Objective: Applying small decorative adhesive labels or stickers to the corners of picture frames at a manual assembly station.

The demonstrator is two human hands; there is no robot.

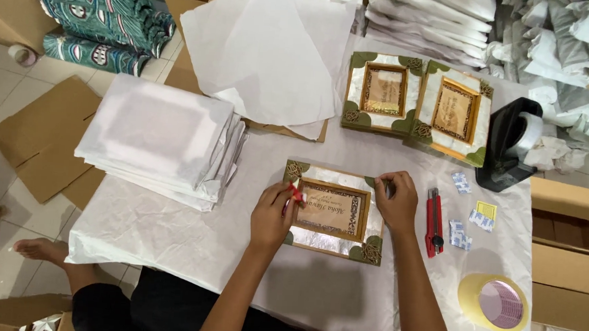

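A roll of tape (493, 303) lies nearest, at the right of the paper-covered table (170, 239). Further in, the left hand (273, 215) pinches a small red thing (297, 195) against a picture frame (334, 210) lying flat mid-table, while the right hand (395, 200) grips its upper right edge. A red cutter (433, 221) lies just right. Beyond, two more frames (418, 105) and a stack of wrapped parcels (165, 142) sit.

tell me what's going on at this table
A person sits at a paper-covered table working on a decorated picture frame. The left hand holds a small red thing against the frame's left edge; the right hand pinches its upper right edge. Two similar frames lie further back, beside a stack of paper-wrapped packages. A red box cutter, a tape roll and a black tape dispenser sit to the right.
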